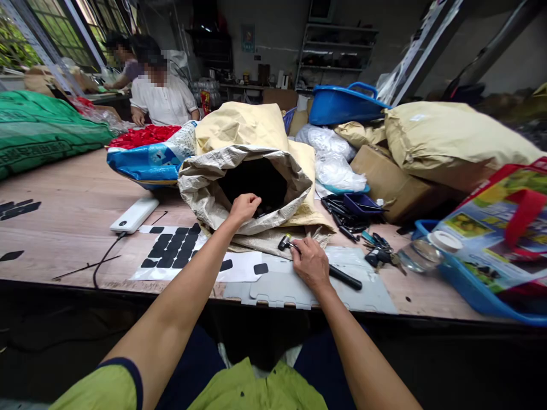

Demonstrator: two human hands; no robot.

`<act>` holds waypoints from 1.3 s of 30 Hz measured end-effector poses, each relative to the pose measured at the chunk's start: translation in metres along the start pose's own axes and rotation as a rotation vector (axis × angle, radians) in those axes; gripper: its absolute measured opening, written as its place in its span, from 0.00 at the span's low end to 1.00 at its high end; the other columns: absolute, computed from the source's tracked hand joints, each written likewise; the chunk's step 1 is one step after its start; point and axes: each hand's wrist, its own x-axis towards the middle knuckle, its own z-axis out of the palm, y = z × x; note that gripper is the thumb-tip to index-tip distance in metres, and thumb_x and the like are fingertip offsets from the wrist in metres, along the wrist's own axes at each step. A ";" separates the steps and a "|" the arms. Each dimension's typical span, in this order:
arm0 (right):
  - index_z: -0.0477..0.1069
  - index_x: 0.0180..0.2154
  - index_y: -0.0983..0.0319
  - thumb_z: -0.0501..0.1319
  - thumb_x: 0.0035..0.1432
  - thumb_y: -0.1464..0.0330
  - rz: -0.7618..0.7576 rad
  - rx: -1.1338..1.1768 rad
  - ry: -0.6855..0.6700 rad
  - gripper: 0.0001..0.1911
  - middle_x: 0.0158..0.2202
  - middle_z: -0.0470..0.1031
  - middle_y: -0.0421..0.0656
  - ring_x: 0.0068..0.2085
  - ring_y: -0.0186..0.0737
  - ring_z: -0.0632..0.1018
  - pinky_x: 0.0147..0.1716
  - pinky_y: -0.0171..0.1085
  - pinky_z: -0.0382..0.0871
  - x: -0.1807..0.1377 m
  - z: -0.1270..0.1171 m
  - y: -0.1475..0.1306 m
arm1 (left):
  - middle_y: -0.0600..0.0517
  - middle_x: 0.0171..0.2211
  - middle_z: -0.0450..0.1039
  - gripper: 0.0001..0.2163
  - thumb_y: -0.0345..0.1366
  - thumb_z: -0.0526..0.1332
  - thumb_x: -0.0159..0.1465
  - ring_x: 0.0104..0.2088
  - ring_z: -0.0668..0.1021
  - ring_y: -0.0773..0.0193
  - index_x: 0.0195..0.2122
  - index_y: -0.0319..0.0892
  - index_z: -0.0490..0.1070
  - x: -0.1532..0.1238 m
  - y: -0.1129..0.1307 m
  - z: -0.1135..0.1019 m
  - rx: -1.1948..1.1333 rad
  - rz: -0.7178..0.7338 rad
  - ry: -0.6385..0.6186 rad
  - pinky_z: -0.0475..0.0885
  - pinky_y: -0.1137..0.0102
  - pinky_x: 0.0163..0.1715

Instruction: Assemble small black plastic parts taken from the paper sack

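My left hand (245,208) is at the mouth of a large woven sack (196,185), its fingers curled together; whatever they hold is hidden. Inside, the sack is dark, with small black pieces barely visible near the lower lip. My right hand (311,263) is closed round the shaft of a small hammer (346,278) that lies low over a grey board (277,282). The hammer's head points left and its black grip sticks out to the right. Left of the hammer, rows of black rounded patches (173,247) lie on white sheets (241,267).
A white power bank (134,215) with a cable lies left. Behind it stands a blue bag of red pieces (145,154). To the right are black tools (342,219), keys (380,247), a clear jar (421,253) and a blue basin (474,285). Two people work at the back left.
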 end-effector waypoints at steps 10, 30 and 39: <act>0.76 0.44 0.58 0.60 0.64 0.67 0.015 0.022 0.010 0.09 0.38 0.72 0.43 0.42 0.42 0.70 0.44 0.38 0.62 0.000 0.001 0.001 | 0.47 0.41 0.78 0.10 0.39 0.67 0.60 0.41 0.78 0.57 0.41 0.43 0.81 -0.013 -0.012 0.011 0.336 0.107 0.035 0.71 0.67 0.43; 0.77 0.49 0.58 0.56 0.67 0.67 -0.025 0.086 -0.007 0.14 0.39 0.73 0.45 0.43 0.43 0.72 0.46 0.38 0.66 0.003 -0.014 -0.002 | 0.53 0.38 0.75 0.12 0.40 0.73 0.57 0.41 0.73 0.58 0.40 0.45 0.78 -0.119 -0.062 0.028 0.100 0.319 -0.201 0.67 0.66 0.43; 0.75 0.52 0.59 0.54 0.69 0.66 -0.048 0.415 -0.028 0.15 0.42 0.77 0.45 0.44 0.41 0.77 0.48 0.37 0.70 -0.009 -0.038 -0.048 | 0.54 0.37 0.77 0.12 0.38 0.75 0.51 0.42 0.74 0.59 0.36 0.46 0.81 -0.115 -0.063 0.033 -0.009 0.183 -0.258 0.68 0.67 0.44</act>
